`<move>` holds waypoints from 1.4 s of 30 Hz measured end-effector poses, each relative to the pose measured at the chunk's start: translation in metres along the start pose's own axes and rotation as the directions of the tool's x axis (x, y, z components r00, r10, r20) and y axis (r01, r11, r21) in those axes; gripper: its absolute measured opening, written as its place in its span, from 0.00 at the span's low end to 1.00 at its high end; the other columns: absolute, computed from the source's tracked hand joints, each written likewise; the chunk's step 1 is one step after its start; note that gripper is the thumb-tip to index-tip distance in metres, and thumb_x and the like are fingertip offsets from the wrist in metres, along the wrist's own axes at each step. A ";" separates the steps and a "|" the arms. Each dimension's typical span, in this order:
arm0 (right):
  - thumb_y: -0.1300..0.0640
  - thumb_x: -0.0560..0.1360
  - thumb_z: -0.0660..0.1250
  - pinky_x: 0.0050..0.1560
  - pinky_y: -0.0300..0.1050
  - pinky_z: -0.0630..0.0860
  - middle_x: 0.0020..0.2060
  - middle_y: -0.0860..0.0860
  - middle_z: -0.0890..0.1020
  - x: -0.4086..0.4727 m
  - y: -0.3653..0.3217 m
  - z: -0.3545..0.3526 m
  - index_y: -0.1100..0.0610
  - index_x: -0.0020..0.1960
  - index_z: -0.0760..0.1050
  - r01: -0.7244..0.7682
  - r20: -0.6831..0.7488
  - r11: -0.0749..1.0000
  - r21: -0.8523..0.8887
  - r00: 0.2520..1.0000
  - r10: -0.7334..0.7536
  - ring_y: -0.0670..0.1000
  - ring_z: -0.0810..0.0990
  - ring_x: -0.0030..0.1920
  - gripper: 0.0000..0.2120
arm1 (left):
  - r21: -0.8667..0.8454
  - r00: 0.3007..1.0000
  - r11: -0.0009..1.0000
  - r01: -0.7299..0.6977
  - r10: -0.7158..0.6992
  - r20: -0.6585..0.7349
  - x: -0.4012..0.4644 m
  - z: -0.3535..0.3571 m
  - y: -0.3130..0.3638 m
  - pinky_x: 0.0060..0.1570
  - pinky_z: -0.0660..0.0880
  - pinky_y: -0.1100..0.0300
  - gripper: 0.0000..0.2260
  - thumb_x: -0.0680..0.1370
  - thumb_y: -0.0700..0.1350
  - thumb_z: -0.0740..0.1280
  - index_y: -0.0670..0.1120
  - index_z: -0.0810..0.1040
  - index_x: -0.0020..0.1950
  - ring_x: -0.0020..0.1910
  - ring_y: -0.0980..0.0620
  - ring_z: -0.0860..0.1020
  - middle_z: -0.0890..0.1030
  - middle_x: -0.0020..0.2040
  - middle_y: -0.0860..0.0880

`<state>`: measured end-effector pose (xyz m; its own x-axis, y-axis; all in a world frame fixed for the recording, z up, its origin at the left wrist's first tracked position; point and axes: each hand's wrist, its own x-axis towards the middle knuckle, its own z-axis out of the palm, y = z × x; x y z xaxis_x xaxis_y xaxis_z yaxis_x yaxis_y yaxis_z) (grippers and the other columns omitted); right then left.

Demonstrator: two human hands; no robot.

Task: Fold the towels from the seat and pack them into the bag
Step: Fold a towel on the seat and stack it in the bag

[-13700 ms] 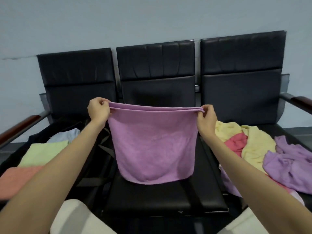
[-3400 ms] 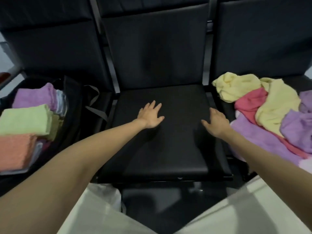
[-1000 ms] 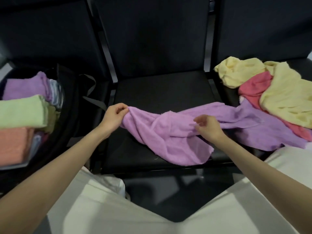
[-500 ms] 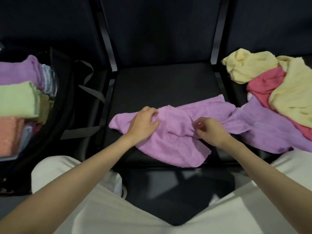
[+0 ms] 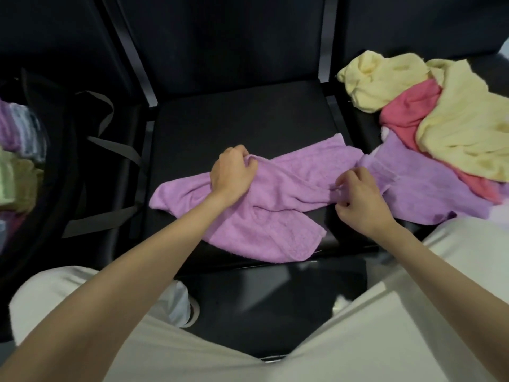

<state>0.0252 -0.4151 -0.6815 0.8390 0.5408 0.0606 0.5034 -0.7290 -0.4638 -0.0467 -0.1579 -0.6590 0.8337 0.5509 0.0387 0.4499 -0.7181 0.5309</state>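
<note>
A crumpled purple towel (image 5: pixel 264 213) is spread across the front half of the black middle seat (image 5: pixel 239 117), with one lobe draped over the seat's front edge and another stretched toward its right edge. The cloth is soft and fleecy, pinkish-lilac, bunched into thick folds and not yet squared. A ridge of the towel near its upper edge is gripped by the left hand (image 5: pixel 232 172), the fingers curled tightly around the fabric. A thin edge of the towel near the seat's right edge is pinched by the right hand (image 5: pixel 358 194), thumb and fingertips closed together on the cloth. On the right seat (image 5: pixel 366 133), a loose heap is seen: a paler lilac towel (image 5: pixel 424 188) lies at the front, just beside the right hand; a coral-pink towel (image 5: pixel 407 114) is laid over it; two pale yellow towels (image 5: pixel 385 78) are piled on top, toward the back and the right edge. At the left, a black bag (image 5: pixel 63 166) with grey straps (image 5: pixel 110 150) is set on the left seat, and folded towels (image 5: pixel 16 161) in purple, pale blue and light green are stacked inside it, blurred at the frame edge. White trouser legs (image 5: pixel 385 326) and both bare forearms are seen in the foreground.
</note>
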 end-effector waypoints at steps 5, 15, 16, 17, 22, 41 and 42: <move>0.65 0.67 0.68 0.52 0.56 0.68 0.51 0.62 0.76 0.001 0.008 -0.001 0.64 0.54 0.77 -0.041 0.024 0.970 -0.240 0.999 0.048 0.65 0.73 0.51 0.15 | -0.401 0.982 0.915 0.040 -0.109 -0.151 -0.008 -0.035 -0.007 0.34 0.79 0.59 0.05 0.78 0.41 0.63 0.44 0.77 0.45 0.30 0.54 0.81 0.80 0.36 0.50; 0.64 0.74 0.66 0.47 0.54 0.75 0.45 0.61 0.78 0.010 -0.009 -0.012 0.65 0.46 0.82 0.040 -0.039 0.982 -0.185 0.998 -0.048 0.63 0.75 0.46 0.07 | -0.642 0.835 0.691 0.333 -0.532 -0.139 -0.004 -0.071 -0.050 0.41 0.82 0.48 0.07 0.79 0.39 0.62 0.44 0.75 0.42 0.31 0.49 0.80 0.80 0.36 0.44; 0.65 0.75 0.65 0.49 0.55 0.74 0.45 0.62 0.76 0.008 -0.014 -0.013 0.66 0.48 0.81 0.040 -0.064 0.982 -0.186 0.997 -0.052 0.63 0.74 0.47 0.07 | -0.647 0.824 0.677 0.350 -0.552 -0.132 -0.005 -0.072 -0.054 0.41 0.82 0.48 0.07 0.79 0.39 0.62 0.45 0.75 0.42 0.31 0.49 0.80 0.80 0.37 0.44; 0.66 0.75 0.63 0.50 0.56 0.74 0.46 0.62 0.75 0.007 -0.018 -0.013 0.66 0.49 0.80 0.033 -0.077 0.982 -0.184 0.996 -0.048 0.63 0.73 0.47 0.07 | -0.650 0.814 0.668 0.361 -0.567 -0.130 -0.006 -0.072 -0.057 0.41 0.82 0.49 0.08 0.79 0.39 0.62 0.45 0.75 0.41 0.32 0.49 0.81 0.80 0.37 0.44; 0.68 0.75 0.60 0.38 0.56 0.75 0.46 0.56 0.75 -0.009 -0.035 -0.016 0.59 0.55 0.69 0.195 0.009 0.981 0.011 0.981 -0.195 0.61 0.75 0.41 0.10 | -0.654 0.791 0.652 0.383 -0.598 -0.132 -0.013 -0.071 -0.065 0.37 0.82 0.54 0.09 0.79 0.39 0.63 0.45 0.75 0.40 0.34 0.49 0.81 0.81 0.42 0.42; 0.57 0.72 0.68 0.39 0.45 0.74 0.42 0.49 0.76 -0.036 -0.022 -0.002 0.56 0.42 0.78 0.293 0.228 0.955 -0.046 0.934 -0.276 0.52 0.77 0.45 0.03 | -0.586 0.796 0.757 0.289 -0.530 -0.292 -0.019 -0.090 -0.071 0.50 0.81 0.52 0.03 0.77 0.40 0.67 0.46 0.80 0.46 0.45 0.50 0.82 0.82 0.43 0.49; 0.58 0.71 0.68 0.39 0.46 0.74 0.40 0.50 0.77 -0.033 -0.024 -0.006 0.57 0.41 0.78 0.270 0.181 0.962 -0.052 0.949 -0.256 0.54 0.78 0.43 0.03 | -0.575 0.791 0.772 0.270 -0.518 -0.324 -0.021 -0.096 -0.071 0.51 0.80 0.53 0.03 0.77 0.40 0.67 0.46 0.80 0.47 0.45 0.50 0.82 0.82 0.43 0.49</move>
<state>-0.0138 -0.4176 -0.6672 0.6299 0.7765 0.0164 0.7210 -0.5768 -0.3839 -0.1270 -0.0779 -0.6157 0.3228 0.9460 0.0299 0.3886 -0.1612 0.9072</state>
